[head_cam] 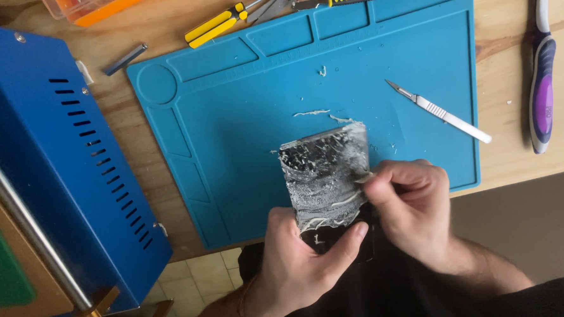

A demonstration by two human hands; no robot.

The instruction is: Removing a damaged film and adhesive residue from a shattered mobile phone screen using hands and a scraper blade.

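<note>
Glue residue covers most of the phone panel [324, 175], over the blue mat's [229, 116] near edge; left hand [299, 265] grips its bottom, right hand [407, 200] pinches a strip, so peeling looks barely begun.

— What colours are there?
— A teal mat [242, 116] on a light wooden table [516, 154], a blue metal box [54, 175] with black slots, and a black panel [324, 175] streaked silver-grey.
— And the tools?
— A yellow-and-black screwdriver [216, 26], a white-handled scalpel [441, 112], and a purple-and-white toothbrush [542, 84].
</note>
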